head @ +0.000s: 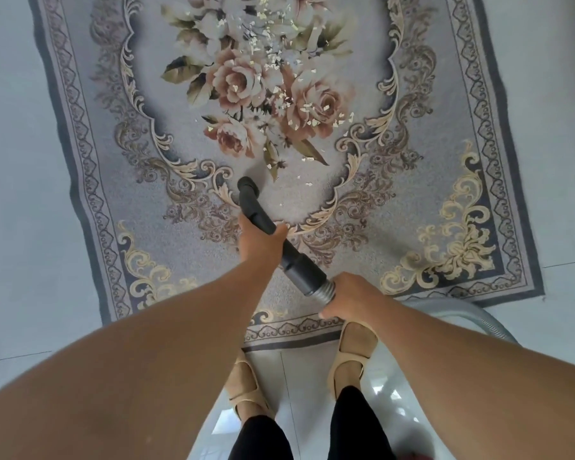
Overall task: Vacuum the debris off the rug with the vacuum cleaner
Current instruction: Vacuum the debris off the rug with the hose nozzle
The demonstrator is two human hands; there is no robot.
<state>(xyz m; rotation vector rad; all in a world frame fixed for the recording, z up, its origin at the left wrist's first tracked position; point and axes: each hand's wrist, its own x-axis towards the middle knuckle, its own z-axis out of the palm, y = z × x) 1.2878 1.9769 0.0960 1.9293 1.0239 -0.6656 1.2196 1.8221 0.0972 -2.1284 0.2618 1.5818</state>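
A grey floral rug (412, 200) lies on the pale tiled floor. Small pale scraps of debris (279, 58) are scattered over its rose pattern, thinning out toward the near side. The black vacuum nozzle (248, 190) points down at the rug just short of the nearest scraps. My left hand (259, 242) grips the black tube behind the nozzle. My right hand (352, 297) grips the ribbed grey hose end where it joins the tube. The grey hose (462, 313) curves away to the right behind my right forearm.
My two feet in tan shoes (356, 353) stand on the glossy tiles at the rug's near edge, the right toe at the border. Bare tile floor (20, 194) surrounds the rug on the left and right.
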